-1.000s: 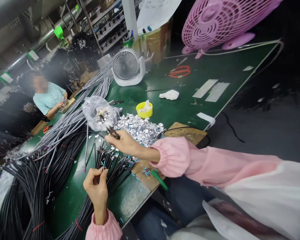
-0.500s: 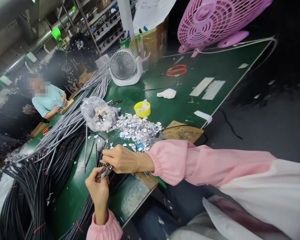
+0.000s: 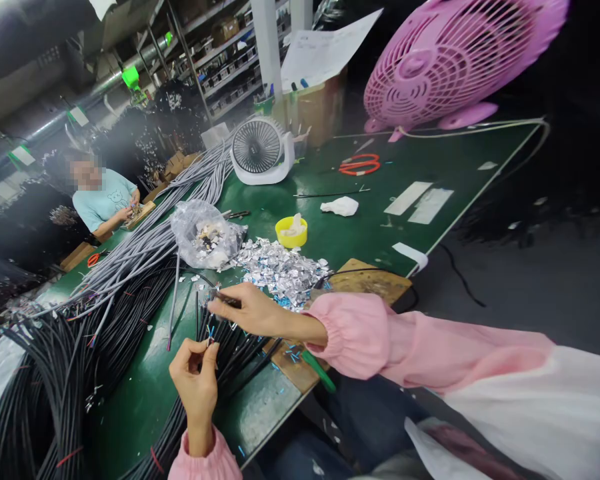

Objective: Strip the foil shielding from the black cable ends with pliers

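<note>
Trimming appears to be the current step: the left hand (image 3: 195,370) pinches a cable end (image 3: 211,331) above the counter (image 3: 260,413); the right hand (image 3: 253,309) is closed around dark snips (image 3: 229,300). The next move likely calls for aligning them to that end.

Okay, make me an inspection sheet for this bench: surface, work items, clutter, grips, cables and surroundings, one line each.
Surface: green table, wooden board at its near edge.
Work items: splayed blue and white wire ends; dark tool, blurred, type unclear.
Clutter: heap of silver scraps; plastic bag holding mixed scraps; yellow dish with white material.
Grips: left grip pinches just below the wire ends; right grip holds the dark tool.
Cables: grey cables and black cables bunched at picture left; one red tie visible lower left.
Surroundings: pink fan; white fan; co-worker in light-blue top; shelves behind.
</note>
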`<state>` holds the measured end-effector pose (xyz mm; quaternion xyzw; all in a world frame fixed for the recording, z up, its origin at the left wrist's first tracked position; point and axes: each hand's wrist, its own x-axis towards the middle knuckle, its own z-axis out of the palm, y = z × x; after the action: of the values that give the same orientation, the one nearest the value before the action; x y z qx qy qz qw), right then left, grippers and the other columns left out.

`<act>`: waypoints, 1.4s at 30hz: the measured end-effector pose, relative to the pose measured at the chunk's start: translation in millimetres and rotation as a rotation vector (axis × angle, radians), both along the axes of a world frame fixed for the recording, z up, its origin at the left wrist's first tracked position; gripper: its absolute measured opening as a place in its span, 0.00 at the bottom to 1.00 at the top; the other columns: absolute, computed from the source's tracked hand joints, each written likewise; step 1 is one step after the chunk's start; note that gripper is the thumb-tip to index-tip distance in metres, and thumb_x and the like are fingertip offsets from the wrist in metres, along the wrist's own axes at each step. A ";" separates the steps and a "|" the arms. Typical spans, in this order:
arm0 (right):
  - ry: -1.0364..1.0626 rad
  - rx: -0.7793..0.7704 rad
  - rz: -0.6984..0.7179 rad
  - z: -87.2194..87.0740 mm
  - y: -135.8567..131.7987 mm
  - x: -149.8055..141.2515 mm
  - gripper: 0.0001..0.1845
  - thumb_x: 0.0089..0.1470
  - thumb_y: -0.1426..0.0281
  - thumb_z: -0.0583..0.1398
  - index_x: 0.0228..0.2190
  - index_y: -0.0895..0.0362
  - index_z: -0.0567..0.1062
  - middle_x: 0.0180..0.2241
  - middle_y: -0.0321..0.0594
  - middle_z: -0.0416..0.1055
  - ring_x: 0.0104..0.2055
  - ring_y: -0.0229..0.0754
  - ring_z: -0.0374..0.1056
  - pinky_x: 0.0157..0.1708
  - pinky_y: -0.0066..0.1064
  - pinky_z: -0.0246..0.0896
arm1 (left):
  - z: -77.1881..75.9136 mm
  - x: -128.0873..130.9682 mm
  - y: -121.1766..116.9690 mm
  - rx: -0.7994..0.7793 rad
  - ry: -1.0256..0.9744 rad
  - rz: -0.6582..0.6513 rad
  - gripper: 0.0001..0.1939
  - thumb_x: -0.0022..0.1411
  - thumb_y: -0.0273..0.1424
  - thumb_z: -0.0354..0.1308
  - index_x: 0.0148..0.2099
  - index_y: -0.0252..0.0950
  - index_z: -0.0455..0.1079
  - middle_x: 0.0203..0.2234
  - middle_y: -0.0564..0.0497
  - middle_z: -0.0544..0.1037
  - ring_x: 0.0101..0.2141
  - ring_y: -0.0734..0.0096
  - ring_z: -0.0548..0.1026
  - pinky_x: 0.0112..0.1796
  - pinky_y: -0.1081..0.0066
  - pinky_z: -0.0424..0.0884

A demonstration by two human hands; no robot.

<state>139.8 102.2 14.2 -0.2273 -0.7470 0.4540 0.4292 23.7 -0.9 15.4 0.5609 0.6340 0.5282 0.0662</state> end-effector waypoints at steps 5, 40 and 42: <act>-0.133 0.260 0.108 -9.0 -9.1 -3.9 0.18 0.52 0.71 0.55 0.14 0.60 0.59 0.16 0.31 0.52 0.21 0.30 0.47 0.22 0.23 0.43 | -3.0 2.9 0.7 -0.069 0.006 0.012 0.11 0.50 0.33 0.54 0.18 0.36 0.61 0.11 0.57 0.60 0.14 0.79 0.57 0.14 0.78 0.55; 0.014 0.358 -0.264 -4.3 0.2 -1.9 0.23 0.57 0.62 0.50 0.14 0.58 0.56 0.16 0.30 0.48 0.20 0.31 0.44 0.22 0.25 0.42 | -20.2 -9.7 -6.5 -0.078 -0.075 -0.006 0.11 0.51 0.33 0.57 0.20 0.34 0.65 0.13 0.56 0.64 0.16 0.78 0.61 0.19 0.77 0.60; -0.067 0.256 -0.055 -2.5 -1.1 -1.3 0.26 0.55 0.59 0.52 0.13 0.58 0.53 0.14 0.28 0.44 0.19 0.29 0.42 0.21 0.25 0.41 | -20.9 -9.3 -6.2 -0.091 -0.072 0.011 0.12 0.50 0.33 0.58 0.19 0.34 0.65 0.13 0.56 0.64 0.16 0.78 0.61 0.18 0.77 0.59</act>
<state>138.5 101.1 11.8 -0.2061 -0.8063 0.3350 0.4418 14.4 -7.1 -5.5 0.5345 0.6576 0.5190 0.1115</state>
